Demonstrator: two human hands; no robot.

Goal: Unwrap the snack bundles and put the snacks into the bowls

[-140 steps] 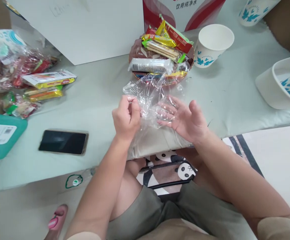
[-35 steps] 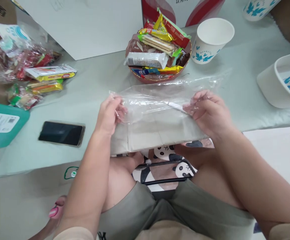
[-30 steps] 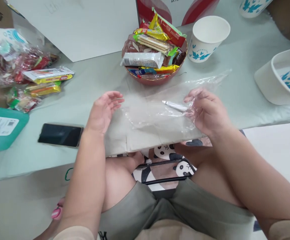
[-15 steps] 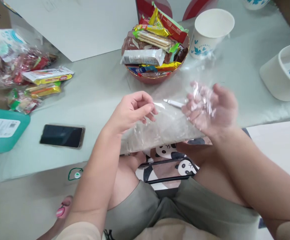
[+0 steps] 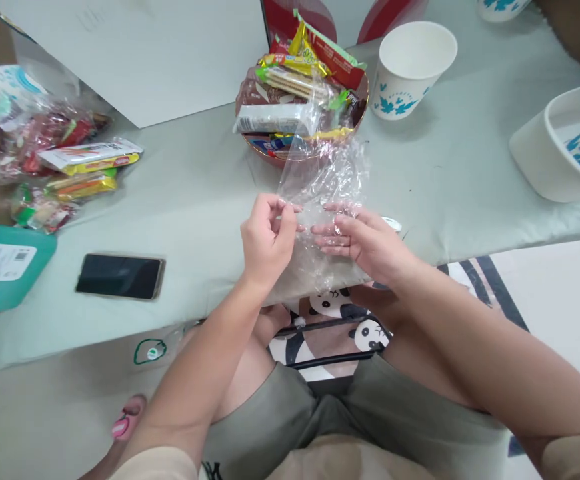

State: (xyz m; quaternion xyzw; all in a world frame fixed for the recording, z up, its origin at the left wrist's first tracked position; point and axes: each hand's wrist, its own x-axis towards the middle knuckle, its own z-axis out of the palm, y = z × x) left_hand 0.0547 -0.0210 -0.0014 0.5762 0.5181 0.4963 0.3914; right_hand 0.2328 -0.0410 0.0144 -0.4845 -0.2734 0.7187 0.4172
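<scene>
Between my hands, a crinkled clear plastic bag [image 5: 327,177] stands up from the table edge, its top overlapping the front of a snack bowl [image 5: 270,155]. My left hand [image 5: 270,233] has its fingers curled and pinched on the bag's left side. My right hand [image 5: 365,237] lies against the bag's right side, fingers stretched out toward the left and spread apart. Wrapped snacks [image 5: 290,87] in several colours fill the bowl. Part of a small white object [image 5: 393,224] shows just behind my right hand.
A paper cup [image 5: 405,87] stands right of the bowl, and a white container [image 5: 540,150] is at the far right. On the left lie a phone [image 5: 120,275], bagged snacks [image 5: 87,157] and a teal item [image 5: 5,267]. A person's foot [image 5: 129,417] shows below.
My right hand has moved left, close to my left hand, bringing the crumpled plastic with it. The bag now rises in front of the bowl. My left hand has turned more upright.
</scene>
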